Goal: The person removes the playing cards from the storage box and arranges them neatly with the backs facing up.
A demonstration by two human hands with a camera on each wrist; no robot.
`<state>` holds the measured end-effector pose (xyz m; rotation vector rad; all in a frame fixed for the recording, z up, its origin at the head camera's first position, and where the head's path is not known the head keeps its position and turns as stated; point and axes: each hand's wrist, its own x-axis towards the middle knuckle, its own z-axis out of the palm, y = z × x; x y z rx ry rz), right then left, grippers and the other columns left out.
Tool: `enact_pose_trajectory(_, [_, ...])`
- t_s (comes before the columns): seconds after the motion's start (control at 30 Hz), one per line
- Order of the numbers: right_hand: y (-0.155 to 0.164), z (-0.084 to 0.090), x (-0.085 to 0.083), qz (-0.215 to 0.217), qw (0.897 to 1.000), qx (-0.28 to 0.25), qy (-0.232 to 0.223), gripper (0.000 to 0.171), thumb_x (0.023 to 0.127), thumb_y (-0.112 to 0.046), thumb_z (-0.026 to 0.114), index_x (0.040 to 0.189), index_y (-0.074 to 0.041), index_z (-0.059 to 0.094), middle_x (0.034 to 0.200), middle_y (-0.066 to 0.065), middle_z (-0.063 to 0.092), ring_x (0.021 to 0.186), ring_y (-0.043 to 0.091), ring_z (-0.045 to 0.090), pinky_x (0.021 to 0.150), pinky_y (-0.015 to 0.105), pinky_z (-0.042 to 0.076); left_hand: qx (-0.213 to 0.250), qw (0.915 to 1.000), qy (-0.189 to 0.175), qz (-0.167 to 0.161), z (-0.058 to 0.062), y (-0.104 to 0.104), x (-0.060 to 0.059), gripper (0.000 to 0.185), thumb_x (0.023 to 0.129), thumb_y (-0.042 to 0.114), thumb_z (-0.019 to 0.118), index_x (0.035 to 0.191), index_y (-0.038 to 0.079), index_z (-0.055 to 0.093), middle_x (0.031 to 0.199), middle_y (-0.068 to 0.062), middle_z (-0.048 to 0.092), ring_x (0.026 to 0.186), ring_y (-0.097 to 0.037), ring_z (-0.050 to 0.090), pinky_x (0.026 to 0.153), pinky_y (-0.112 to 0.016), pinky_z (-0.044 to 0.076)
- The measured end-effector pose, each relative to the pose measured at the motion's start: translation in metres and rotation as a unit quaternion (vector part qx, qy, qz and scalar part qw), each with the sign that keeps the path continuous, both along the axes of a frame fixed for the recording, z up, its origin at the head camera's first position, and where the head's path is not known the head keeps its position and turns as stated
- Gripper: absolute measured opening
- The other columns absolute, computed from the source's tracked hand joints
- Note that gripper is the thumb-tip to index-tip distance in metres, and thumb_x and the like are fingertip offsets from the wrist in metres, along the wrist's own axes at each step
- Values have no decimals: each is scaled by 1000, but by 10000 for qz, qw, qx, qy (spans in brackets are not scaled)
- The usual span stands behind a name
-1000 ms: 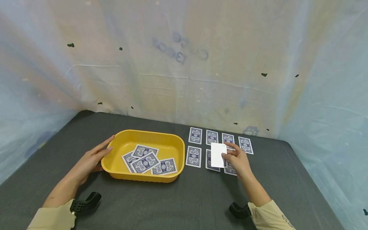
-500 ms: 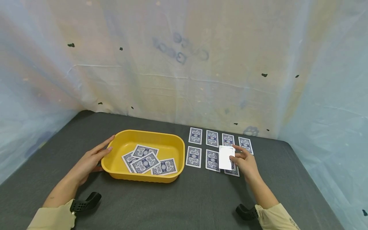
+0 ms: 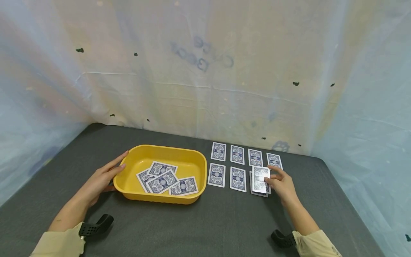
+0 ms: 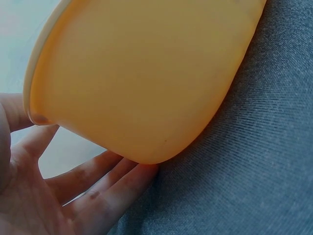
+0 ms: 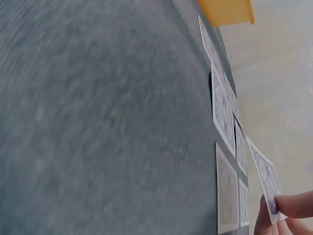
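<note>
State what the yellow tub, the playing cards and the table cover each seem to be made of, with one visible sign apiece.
Yellow tub: probably moulded plastic; smooth, faintly glossy walls, rounded corners.
Playing cards: likely coated card; thin, flat, printed blue backs. The held card stays stiff in the right hand.
Table cover: seemingly woven fabric; matte grey with visible weave.

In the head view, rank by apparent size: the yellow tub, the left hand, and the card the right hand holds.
1. Yellow tub, clearly largest.
2. Left hand, resting against the tub's side.
3. Held card, pinched by the right hand, smallest.
All sit at similar depth, so the ranking is reasonably safe.
</note>
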<state>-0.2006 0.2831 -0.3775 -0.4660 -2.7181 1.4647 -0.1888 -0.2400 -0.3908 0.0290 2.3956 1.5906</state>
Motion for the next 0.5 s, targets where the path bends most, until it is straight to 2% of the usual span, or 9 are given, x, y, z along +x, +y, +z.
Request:
enact_pose_trajectory(0.27, [14, -2, 7, -101, 9999, -49, -75, 55, 89, -7, 63, 140, -2, 44, 97, 10, 66, 73, 7, 54, 65, 24, 47, 0, 10000, -14, 9, 0, 1, 0, 68, 99, 56, 37, 154, 32, 5, 160, -22, 3, 138, -46, 22, 92, -61, 45])
enact_pose_trajectory(0.5, [33, -11, 5, -211, 9996, -55, -206, 61, 88, -8, 62, 144, -2, 39, 109, 18, 63, 75, 7, 56, 63, 21, 48, -20, 10000, -40, 34, 1, 1, -1, 68, 99, 56, 37, 154, 33, 6, 160, -22, 3, 137, -46, 24, 91, -59, 47])
